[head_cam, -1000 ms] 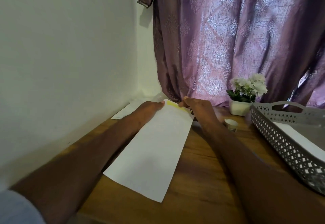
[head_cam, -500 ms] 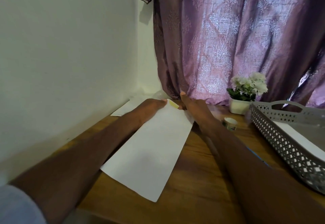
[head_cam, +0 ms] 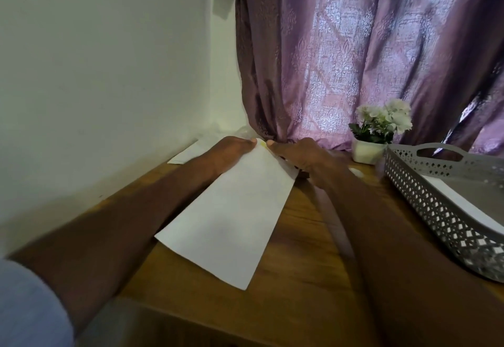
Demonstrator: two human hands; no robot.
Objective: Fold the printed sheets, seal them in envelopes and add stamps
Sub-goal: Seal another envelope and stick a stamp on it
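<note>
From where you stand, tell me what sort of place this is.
Probably a room at home, with a corner desk used for paperwork: a wooden table against a plain wall, a purple patterned curtain, a small potted flower, and a grey perforated tray holding paper.

A wooden table (head_cam: 300,259) with a warm brown grain stands pushed into the corner of a room, its left edge against a plain white wall (head_cam: 103,74). Behind it hangs a mauve curtain (head_cam: 354,47) with a raised floral pattern, daylight glowing through the fabric and in a bright gap at its right side. A small white pot of pale flowers (head_cam: 379,131) sits at the curtain's foot, beside a grey perforated basket (head_cam: 436,205) on the table's right.
</note>
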